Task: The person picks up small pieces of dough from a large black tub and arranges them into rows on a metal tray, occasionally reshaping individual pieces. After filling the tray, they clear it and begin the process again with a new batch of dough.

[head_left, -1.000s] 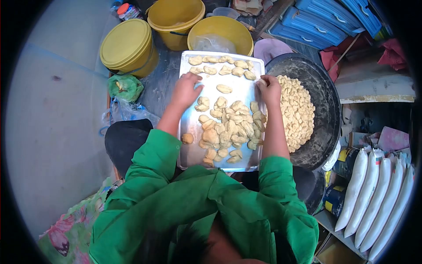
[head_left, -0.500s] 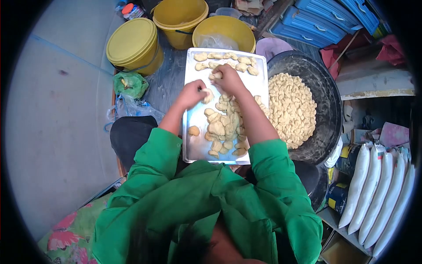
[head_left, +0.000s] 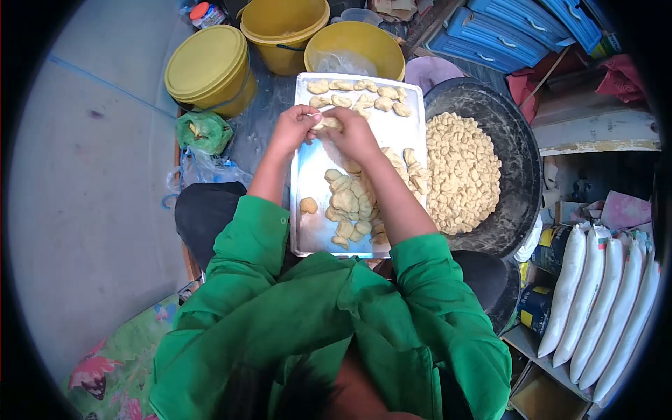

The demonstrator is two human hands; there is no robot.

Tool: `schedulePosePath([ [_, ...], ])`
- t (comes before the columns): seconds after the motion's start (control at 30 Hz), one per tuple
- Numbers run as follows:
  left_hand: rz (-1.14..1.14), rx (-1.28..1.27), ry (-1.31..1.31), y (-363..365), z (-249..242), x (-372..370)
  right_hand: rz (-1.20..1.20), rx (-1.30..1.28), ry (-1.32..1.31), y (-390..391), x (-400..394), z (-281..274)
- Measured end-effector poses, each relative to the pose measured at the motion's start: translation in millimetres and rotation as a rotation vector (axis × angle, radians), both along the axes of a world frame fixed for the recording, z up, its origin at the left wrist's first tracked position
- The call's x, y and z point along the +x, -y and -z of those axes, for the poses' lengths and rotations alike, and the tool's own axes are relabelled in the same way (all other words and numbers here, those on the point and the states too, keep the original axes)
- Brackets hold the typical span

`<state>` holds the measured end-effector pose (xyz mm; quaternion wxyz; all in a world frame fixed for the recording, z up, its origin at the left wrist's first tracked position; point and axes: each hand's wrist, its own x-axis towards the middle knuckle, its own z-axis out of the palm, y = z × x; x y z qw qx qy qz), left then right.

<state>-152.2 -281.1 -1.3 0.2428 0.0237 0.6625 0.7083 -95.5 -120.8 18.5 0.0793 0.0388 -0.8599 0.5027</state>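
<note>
pale dough piece (head_left: 327,123) pinched between both hands, over metal tray (head_left: 308,241)

Loose bright green garment, sleeves pushed up to elbows, bare forearms

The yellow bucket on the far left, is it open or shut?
Shut: a yellow lid covers the whole top of the bucket, and nothing inside it shows.

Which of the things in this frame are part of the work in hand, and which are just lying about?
In use:
left hand and right hand, together pinching one dough piece
metal tray with a row and a heap of dough pieces
black pan heaped with dough pieces

Lying about:
lidded yellow bucket
two open yellow buckets
green bag
white sacks
blue crates
</note>
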Motion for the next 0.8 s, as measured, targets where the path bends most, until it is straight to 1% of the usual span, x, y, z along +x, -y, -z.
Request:
schedulePosePath([
  [0.07, 0.013, -0.019, -0.001, 5.9, 1.8, -5.1, 0.047, -0.012, 0.045, -21.5, 4.6, 1.9],
  [0.1, -0.016, -0.068, -0.059, 10.1, 11.5, -11.5, 0.095, -0.018, 0.097, -38.4, 9.8, 4.1],
  [0.13, -0.043, -0.117, -0.115, 11.7, 19.8, -13.3, 0.151, -0.043, 0.053, -57.0, 11.1, 15.0],
  [0.17, -0.039, -0.116, -0.113, 9.5, 24.1, -11.8, 0.207, -0.066, 0.006, -73.5, 10.9, 24.4],
  [0.2, -0.040, -0.244, -0.302, 6.5, 27.4, -9.6, 0.209, 0.088, -0.068, -80.1, 15.6, 9.2],
  [0.23, -0.041, -0.370, -0.494, 3.3, 30.2, -7.8, 0.215, 0.089, -0.065, -84.8, 16.1, 12.6],
  [0.27, -0.036, -0.367, -0.495, 0.2, 32.7, -6.1, 0.226, 0.078, -0.017, -89.6, 12.3, 18.0],
  [0.33, -0.042, -0.542, -0.821, -6.4, 32.1, 0.1, 0.254, 0.053, 0.046, -92.0, 6.1, 23.6],
  [0.37, -0.043, -0.541, -0.821, -9.9, 32.2, 3.2, 0.253, 0.054, 0.045, -91.4, 4.3, 27.6],
  [0.43, -0.106, -0.855, -1.038, -20.0, 22.3, 13.1, 0.310, 0.115, 0.224, -84.7, 2.7, 25.3],
  [0.47, -0.102, -0.853, -1.040, -27.1, 17.1, 19.3, 0.314, 0.114, 0.224, -85.6, 3.3, 24.0],
  [0.53, 0.005, -0.780, -1.229, -37.8, 6.6, 28.0, 0.262, 0.242, 0.074, -86.7, 3.4, 23.0],
  [0.57, 0.012, -0.781, -1.230, -38.9, 11.8, 24.8, 0.236, 0.304, 0.003, -86.4, 4.1, 23.8],
  [0.6, 0.083, -0.861, -1.213, -41.3, 22.5, 19.6, 0.218, 0.356, -0.068, -81.2, 5.6, 12.9],
  [0.63, 0.154, -0.937, -1.192, -45.0, 26.4, 17.5, 0.222, 0.356, -0.059, -77.5, 5.8, 15.8],
  [0.67, 0.083, -0.934, -1.169, -47.8, 29.8, 14.4, 0.188, 0.482, -0.099, -74.1, 2.9, 18.0],
  [0.7, 0.057, -0.938, -1.162, -50.1, 29.5, 11.1, 0.153, 0.606, -0.141, -72.1, -2.6, 21.3],
  [0.73, 0.038, -0.967, -1.190, -52.9, 30.5, 9.7, 0.106, 0.673, -0.134, -69.1, -8.6, 26.7],
  [0.77, 0.017, -0.998, -1.218, -54.3, 30.8, 8.5, 0.111, 0.670, -0.134, -71.1, -8.5, 29.6],
  [0.8, 0.021, -1.001, -1.222, -55.3, 28.7, 8.8, 0.064, 0.652, -0.137, -70.2, -7.8, 25.3],
])
